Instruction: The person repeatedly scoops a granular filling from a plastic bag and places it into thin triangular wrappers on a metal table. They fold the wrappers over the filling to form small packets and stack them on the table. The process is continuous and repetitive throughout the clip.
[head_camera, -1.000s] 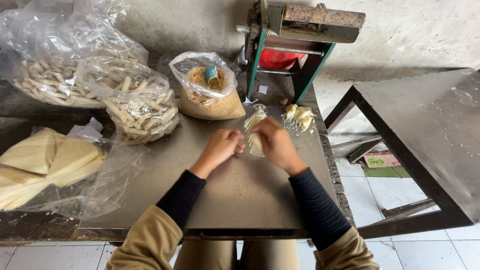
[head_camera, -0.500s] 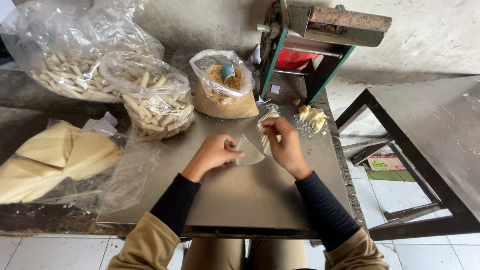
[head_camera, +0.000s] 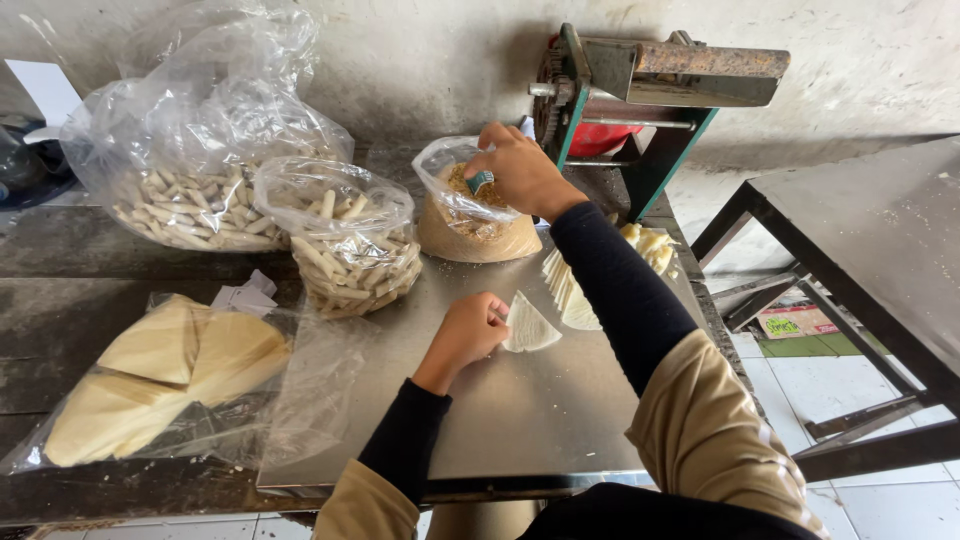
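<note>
Our left hand (head_camera: 468, 332) rests on the grey metal worktop (head_camera: 520, 420), fingers (head_camera: 492, 312) curled narrow and pinching the edge of a thin white triangular dough sheet (head_camera: 530, 326) lying flat just beside it. Our right hand (head_camera: 520, 170) reaches into the open clear plastic bag of brown crumbly filling (head_camera: 470, 225), fingers closed around a small green-handled scoop (head_camera: 481, 181). A stack of white folded sheets (head_camera: 570, 290) lies near the right forearm. 2 clear bags of pale finger-shaped rolls (head_camera: 345, 240) stand to the left.

The right hand (head_camera: 520, 170) has left the wrapper and reached far into the open bag of brown filling (head_camera: 470, 215). The left hand (head_camera: 470, 330) alone now pins the white triangular wrapper (head_camera: 528, 328) on the surface (head_camera: 520, 410).
</note>
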